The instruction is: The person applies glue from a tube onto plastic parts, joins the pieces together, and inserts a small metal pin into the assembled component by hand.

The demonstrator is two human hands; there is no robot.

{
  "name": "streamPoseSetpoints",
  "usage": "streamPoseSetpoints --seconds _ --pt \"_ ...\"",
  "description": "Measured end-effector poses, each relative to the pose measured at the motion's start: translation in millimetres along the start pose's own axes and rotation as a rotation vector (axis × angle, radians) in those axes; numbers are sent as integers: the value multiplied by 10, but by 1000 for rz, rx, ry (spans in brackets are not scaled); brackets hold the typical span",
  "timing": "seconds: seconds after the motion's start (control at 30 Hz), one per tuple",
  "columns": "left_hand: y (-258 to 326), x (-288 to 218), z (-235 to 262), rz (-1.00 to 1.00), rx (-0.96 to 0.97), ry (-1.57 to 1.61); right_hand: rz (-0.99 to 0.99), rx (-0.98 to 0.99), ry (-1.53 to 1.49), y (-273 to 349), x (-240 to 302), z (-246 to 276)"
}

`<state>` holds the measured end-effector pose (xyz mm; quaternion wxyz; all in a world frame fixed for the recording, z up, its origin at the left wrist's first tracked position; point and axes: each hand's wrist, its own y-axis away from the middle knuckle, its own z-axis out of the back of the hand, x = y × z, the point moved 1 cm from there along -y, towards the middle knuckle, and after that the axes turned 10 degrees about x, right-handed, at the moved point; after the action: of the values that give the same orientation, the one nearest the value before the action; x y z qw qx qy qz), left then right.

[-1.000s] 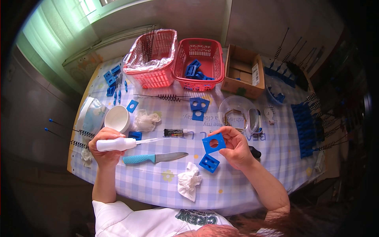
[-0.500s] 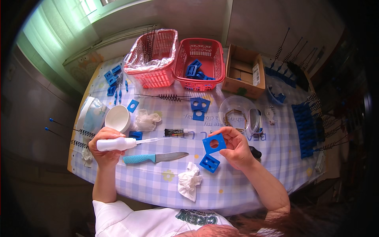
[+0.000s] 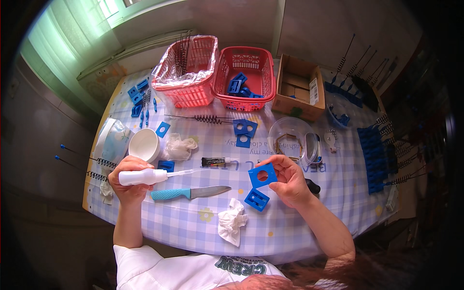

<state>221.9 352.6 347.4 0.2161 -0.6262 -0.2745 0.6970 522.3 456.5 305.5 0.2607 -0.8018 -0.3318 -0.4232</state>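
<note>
My left hand (image 3: pixel 128 186) is wrapped round a white squeeze bottle (image 3: pixel 142 177) whose long thin nozzle points right. In my right hand (image 3: pixel 291 182) a flat blue plate with a round hole (image 3: pixel 256 178) is pinched by its right edge. The nozzle and the plate are apart. Just below the plate, a blue block with slots (image 3: pixel 256 199) lies on the checked cloth. Between my hands lie a black glue tube (image 3: pixel 216 162) and, nearer me, a knife with a turquoise handle (image 3: pixel 171 194). A crumpled white tissue (image 3: pixel 232 223) is close to my body.
At the back stand a lined pink basket (image 3: pixel 193 94), a red basket (image 3: pixel 245 102) with blue parts, and a cardboard box (image 3: pixel 300 108). A white bowl (image 3: pixel 144 145) sits left, a clear plastic tub (image 3: pixel 285 126) right. Rows of springs in blue bases (image 3: pixel 371 159) line the right edge.
Both hands keep almost the same place, still holding the bottle and the blue plate. A fine strand that ran from the nozzle toward the plate shows less now.
</note>
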Motion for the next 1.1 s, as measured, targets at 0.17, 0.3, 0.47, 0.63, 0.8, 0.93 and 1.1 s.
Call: streamPoseSetpoints --seconds 0.17,0.3,0.47,0.63,0.8,0.93,1.1 --pt "8 -2 10 -1 -1 -2 4 6 -9 -1 7 -2" --pt "0 -8 5 7 -14 8 8 11 -11 -1 -3 1" --pt "11 20 39 -41 13 -89 8 12 -9 1 -11 6" --pt "3 -8 7 -9 -14 -46 4 12 -7 1 -5 6" --pt "-2 -10 -4 10 -20 -9 -4 6 -5 0 5 -1" --pt "-5 -17 -34 -34 -30 2 1 1 -7 4 -7 11" --pt "-24 -54 -59 -16 0 14 7 10 -6 -2 -3 12"
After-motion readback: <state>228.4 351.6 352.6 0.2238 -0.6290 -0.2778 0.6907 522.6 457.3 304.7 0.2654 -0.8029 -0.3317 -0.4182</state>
